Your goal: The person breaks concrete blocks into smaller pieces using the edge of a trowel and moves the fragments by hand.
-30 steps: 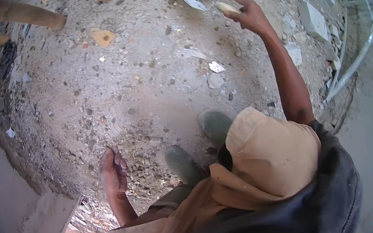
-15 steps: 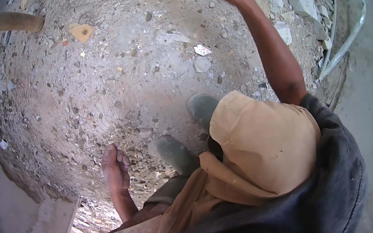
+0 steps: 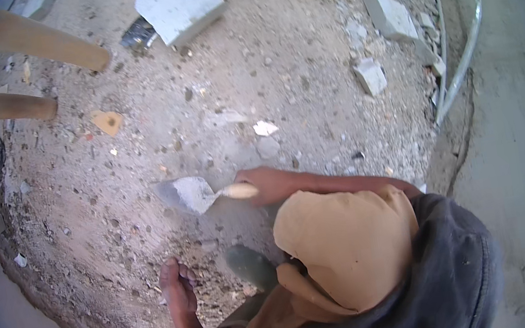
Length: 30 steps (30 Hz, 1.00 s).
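My right hand point(image 3: 267, 185) is closed round the pale wooden handle of a trowel point(image 3: 190, 195). The pointed blade reaches left, above the gravelly ground, and a light grey patch covers part of it. Lower down on the left, my left hand point(image 3: 177, 280) hangs with its fingers curled in, and nothing shows in it. A dark green boot point(image 3: 250, 266) stands between that hand and the tan cloth point(image 3: 348, 246) over my knee.
Rubble covers the ground. Wooden posts point(image 3: 51, 43) stand at upper left. A large grey block point(image 3: 180, 4) lies ahead, with more blocks point(image 3: 389, 14) at right, near a bent silvery metal piece point(image 3: 465, 78). Walls point(image 3: 515, 148) flank both sides.
My right hand has swung from the top of the picture back toward my body, bringing the trowel into full view. The view has shifted, showing more ground ahead. My left hand stays curled.
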{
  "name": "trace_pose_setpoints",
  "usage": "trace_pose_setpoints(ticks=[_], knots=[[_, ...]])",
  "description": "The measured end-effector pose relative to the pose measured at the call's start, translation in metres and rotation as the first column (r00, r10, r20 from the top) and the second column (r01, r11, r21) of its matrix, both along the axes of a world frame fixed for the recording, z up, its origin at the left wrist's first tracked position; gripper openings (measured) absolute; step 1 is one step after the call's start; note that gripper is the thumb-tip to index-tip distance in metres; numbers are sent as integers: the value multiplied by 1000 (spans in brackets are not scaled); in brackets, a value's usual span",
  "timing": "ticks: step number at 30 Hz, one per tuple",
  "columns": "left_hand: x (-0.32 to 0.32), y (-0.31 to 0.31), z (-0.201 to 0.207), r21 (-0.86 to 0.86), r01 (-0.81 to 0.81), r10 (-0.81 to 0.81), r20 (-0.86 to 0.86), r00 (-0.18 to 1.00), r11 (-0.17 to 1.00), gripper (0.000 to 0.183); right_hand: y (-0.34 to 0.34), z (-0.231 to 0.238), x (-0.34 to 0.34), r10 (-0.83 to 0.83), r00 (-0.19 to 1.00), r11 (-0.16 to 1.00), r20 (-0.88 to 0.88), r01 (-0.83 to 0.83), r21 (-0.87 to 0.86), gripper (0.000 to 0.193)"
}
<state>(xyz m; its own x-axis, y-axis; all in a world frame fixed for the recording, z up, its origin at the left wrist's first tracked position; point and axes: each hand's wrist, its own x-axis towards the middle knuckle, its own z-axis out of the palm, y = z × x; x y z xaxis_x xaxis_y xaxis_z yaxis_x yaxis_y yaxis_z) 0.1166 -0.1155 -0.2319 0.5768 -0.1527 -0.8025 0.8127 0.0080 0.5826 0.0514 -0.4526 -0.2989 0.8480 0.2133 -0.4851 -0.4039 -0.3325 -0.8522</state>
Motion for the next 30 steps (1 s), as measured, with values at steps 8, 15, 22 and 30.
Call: trace_pose_setpoints(ticks=[8, 15, 22, 30], knots=[[-4, 9, -3, 2, -27, 27, 22, 999, 1000, 17, 9, 4, 24, -202, 979, 979, 5, 202, -19, 46], [-4, 11, -2, 20, -10, 10, -10, 1000, 1000, 16, -31, 4, 40, -688, 714, 698, -132, 700, 153, 43], [-5, 6, -2, 58, 10, -10, 0, 1000, 998, 12, -113, 10, 80, -813, 582, 575, -16, 807, 136, 53], [-4, 4, 2, 31, 44, -44, 1, 999, 999, 15, -131, 99, 159, -471, 774, 842, 423, 537, -43, 57]])
